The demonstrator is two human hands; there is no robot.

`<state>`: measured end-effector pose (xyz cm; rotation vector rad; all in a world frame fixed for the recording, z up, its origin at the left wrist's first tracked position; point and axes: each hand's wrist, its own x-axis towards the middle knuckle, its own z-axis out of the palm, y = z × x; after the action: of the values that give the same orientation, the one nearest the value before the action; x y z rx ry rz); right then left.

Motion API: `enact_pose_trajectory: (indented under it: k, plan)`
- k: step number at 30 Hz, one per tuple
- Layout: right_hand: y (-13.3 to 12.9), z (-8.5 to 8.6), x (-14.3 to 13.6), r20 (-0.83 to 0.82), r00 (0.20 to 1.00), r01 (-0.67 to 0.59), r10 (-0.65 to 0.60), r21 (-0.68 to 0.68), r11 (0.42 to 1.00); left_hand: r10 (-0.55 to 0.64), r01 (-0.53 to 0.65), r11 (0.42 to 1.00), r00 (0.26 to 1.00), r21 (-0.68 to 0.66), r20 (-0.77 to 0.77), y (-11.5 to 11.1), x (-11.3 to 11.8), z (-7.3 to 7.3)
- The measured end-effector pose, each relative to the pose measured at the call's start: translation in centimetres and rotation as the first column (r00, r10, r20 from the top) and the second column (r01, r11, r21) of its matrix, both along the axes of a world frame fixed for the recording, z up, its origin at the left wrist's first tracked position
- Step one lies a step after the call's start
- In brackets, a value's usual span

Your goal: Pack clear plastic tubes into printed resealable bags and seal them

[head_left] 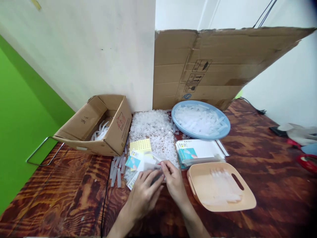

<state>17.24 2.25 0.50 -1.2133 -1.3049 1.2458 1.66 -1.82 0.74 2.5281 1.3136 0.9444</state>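
My left hand (146,193) is closed, its curled fingers at the lower edge of a clear plastic packet (149,161) with a white and teal printed card (133,162). My right hand (173,180) pinches the packet's right edge, thumb and fingertips together. A small dark patch shows between the hands; I cannot make out what it is. Behind the packet lies a yellow sheet of round stickers (140,145). Under and beyond these spreads a heap of small translucent plastic pieces (153,124). Part of the packet is hidden by my fingers.
An open cardboard box (92,145) with white strips stands left. A blue basin (224,134) of translucent pieces sits at the back right. Before it lies a stack of printed packets (203,148). An orange tray (249,201) holds clear strips. A large cardboard sheet (218,66) leans behind.
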Motion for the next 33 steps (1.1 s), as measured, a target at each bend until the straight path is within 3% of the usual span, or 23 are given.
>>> enact_pose_trajectory:
  k: [2,7,13,17,23,25,28,30,33]
  plan:
    - [0.3,-0.3,0.5,0.05,0.999,-0.003,0.002,0.02,1.0,-0.016,0.017,1.0,0.996,-0.008,0.084,0.3,0.2,0.3]
    - [-0.2,-0.3,1.2,0.051,0.992,-0.119,0.117,0.039,0.992,0.104,-0.099,0.995,0.956,-0.033,0.276,2.7,-0.1,0.6]
    - [-0.7,-0.1,0.8,0.164,0.981,-0.128,0.108,0.118,0.985,0.046,-0.027,0.998,0.944,-0.062,0.328,4.9,0.0,0.2]
    - [0.0,0.0,1.3,0.225,0.964,-0.186,0.141,0.19,0.964,0.059,0.026,0.978,0.92,-0.209,0.388,5.0,0.2,0.7]
    - [0.4,0.5,2.1,0.294,0.928,-0.292,0.228,0.199,0.935,0.255,-0.02,0.903,0.829,-0.429,0.498,6.0,-0.9,3.3]
    - [0.3,0.7,2.0,0.28,0.935,-0.28,0.219,0.2,0.939,0.235,-0.002,0.907,0.832,-0.421,0.503,6.3,-1.5,4.2]
    - [0.2,0.8,1.7,0.252,0.948,-0.252,0.193,0.227,0.941,0.073,0.083,0.936,0.905,-0.342,0.418,6.1,-2.0,5.0]
    - [0.1,0.8,1.5,0.248,0.95,-0.249,0.187,0.249,0.936,0.013,0.095,0.956,0.932,-0.278,0.363,5.6,-1.6,4.8]
    - [0.1,0.7,1.3,0.26,0.946,-0.263,0.193,0.266,0.927,0.038,0.058,0.964,0.936,-0.259,0.35,4.9,-0.7,4.0]
